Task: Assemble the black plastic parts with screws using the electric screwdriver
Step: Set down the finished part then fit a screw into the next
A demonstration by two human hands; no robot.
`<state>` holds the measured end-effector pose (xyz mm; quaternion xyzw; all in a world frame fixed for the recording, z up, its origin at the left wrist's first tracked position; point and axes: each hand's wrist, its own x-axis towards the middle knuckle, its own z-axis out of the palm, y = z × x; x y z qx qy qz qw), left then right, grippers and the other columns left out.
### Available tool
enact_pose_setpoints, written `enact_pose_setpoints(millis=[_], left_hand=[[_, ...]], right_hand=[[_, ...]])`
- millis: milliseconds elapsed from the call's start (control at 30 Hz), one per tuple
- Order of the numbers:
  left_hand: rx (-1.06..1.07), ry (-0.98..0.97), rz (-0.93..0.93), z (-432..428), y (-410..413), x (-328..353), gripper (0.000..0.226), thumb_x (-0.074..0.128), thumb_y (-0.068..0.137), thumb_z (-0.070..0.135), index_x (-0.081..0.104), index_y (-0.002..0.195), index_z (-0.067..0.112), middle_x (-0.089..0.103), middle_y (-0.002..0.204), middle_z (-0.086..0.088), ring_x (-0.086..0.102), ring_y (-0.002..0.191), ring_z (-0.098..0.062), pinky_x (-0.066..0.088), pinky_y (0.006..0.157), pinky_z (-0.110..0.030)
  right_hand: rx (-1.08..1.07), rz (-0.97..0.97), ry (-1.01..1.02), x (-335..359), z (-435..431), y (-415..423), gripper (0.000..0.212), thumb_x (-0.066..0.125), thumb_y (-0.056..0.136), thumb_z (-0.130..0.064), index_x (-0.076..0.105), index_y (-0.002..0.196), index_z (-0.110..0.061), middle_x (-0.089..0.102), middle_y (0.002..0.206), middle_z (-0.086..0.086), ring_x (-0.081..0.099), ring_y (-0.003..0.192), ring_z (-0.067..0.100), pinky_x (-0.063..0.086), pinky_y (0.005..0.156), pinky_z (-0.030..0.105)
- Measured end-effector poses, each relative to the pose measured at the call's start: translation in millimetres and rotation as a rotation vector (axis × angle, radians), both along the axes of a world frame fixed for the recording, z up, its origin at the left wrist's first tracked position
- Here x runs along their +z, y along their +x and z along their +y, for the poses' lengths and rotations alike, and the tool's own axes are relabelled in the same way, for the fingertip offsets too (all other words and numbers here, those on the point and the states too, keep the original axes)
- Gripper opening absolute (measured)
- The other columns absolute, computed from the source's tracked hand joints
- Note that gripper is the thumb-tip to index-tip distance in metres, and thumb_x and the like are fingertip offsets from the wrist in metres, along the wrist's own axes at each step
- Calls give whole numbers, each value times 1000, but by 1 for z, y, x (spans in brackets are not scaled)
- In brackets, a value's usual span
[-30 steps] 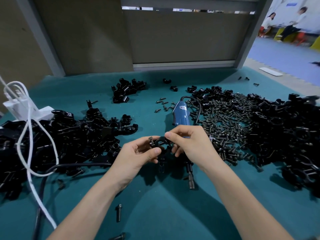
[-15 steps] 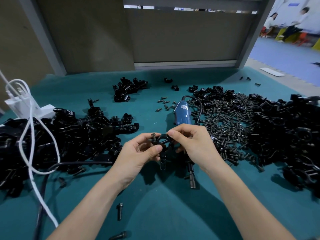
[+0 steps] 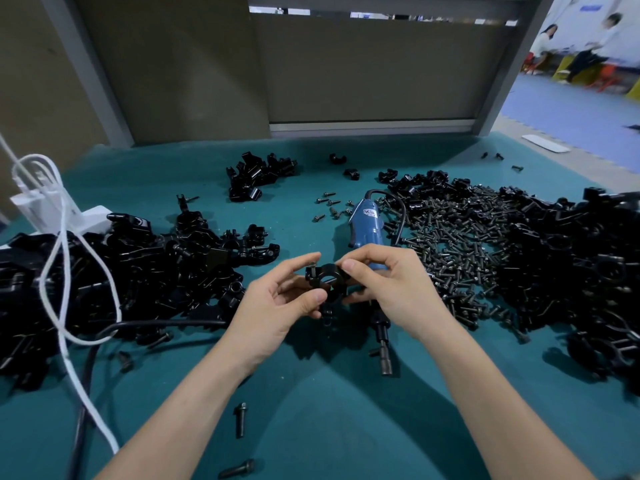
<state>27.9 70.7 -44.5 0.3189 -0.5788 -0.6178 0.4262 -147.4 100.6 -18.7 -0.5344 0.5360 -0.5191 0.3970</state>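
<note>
Two hands, one black plastic ring-shaped part [image 3: 327, 280]: we clamp it between left hand [image 3: 277, 306] thumb and fingers, right hand [image 3: 391, 289] pinching its rim; blue electric screwdriver [image 3: 367, 226] lies beneath.

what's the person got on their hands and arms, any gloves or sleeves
Nothing worn shows: the left hand and right hand are ungloved, with no rings or watch. Both forearms are bare to the frame's edge, no sleeves in view.
</note>
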Motion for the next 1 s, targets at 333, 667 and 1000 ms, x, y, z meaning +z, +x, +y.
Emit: enact_pose_setpoints(millis=[333, 667, 1000], left_hand=[[15, -43, 13, -2, 0, -3, 28, 67, 80, -5, 68, 100, 14, 73, 90, 5, 65, 75, -8, 52, 63, -18], [82, -217, -126, 0, -1, -8, 41, 69, 81, -7, 66, 99, 30, 71, 95, 8, 67, 86, -11, 57, 81, -32], [131, -223, -183, -2, 1, -10, 34, 74, 78, 0, 67, 97, 27, 73, 91, 4, 68, 86, -14, 56, 81, -31]], right_hand=[[1, -190, 97, -2, 3, 4, 22, 62, 90, -1, 73, 73, -11, 64, 89, 14, 69, 79, 19, 59, 65, 31], [5, -282, 203, 1, 3, 5, 14, 61, 89, -4, 68, 77, -6, 67, 79, 11, 65, 69, 17, 56, 66, 26], [49, -60, 76, -3, 4, 8, 8, 66, 89, -9, 72, 89, -14, 66, 78, 16, 64, 66, 22, 58, 66, 28]])
